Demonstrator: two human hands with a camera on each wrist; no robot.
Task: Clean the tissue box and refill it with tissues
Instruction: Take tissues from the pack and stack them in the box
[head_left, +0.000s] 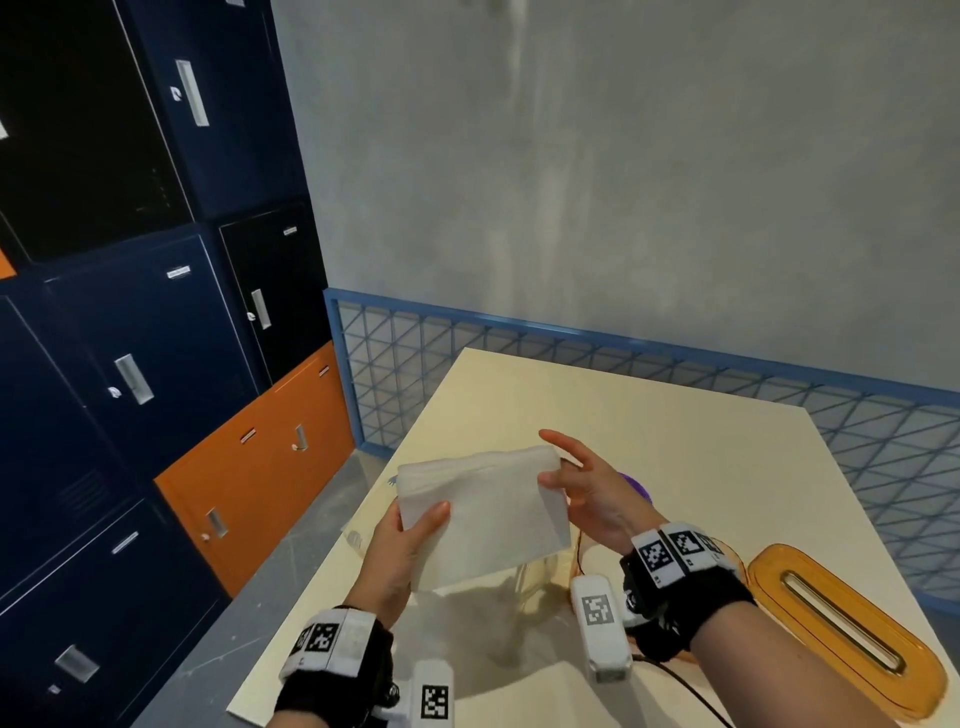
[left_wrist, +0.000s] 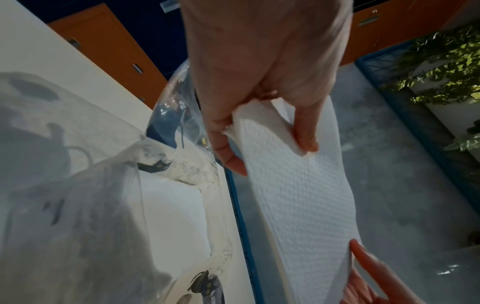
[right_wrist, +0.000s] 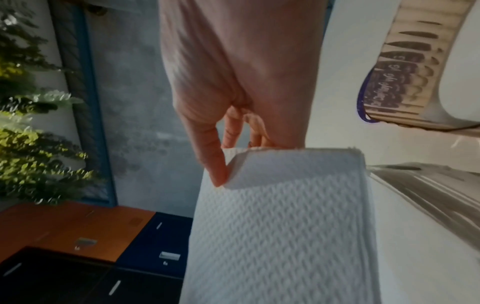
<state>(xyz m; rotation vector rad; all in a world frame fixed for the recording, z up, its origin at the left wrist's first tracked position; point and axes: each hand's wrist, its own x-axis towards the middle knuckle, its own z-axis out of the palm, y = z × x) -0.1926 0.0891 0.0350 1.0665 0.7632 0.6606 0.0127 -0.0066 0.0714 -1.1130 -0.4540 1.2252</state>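
I hold a white embossed tissue stack (head_left: 483, 509) in the air above the cream table (head_left: 675, 431). My left hand (head_left: 410, 525) grips its lower left corner, thumb on the near face. My right hand (head_left: 566, 473) pinches the right edge, the other fingers spread behind. In the left wrist view, thumb and fingers of the left hand (left_wrist: 270, 156) clamp the stack (left_wrist: 298, 195). The right wrist view shows my right hand (right_wrist: 233, 162) pinching a stack (right_wrist: 280, 226) corner. The amber slotted tissue box lid (head_left: 841, 623) lies at right. The amber box body (head_left: 540, 571) sits mostly hidden under the stack.
A clear plastic tissue package with cat prints (left_wrist: 168, 205) lies on the table under my left hand. A ribbed container with a purple rim (right_wrist: 389, 82) stands beyond my right hand. Blue and orange lockers (head_left: 156, 364) line the left; a blue mesh fence (head_left: 675, 364) borders the table's far side.
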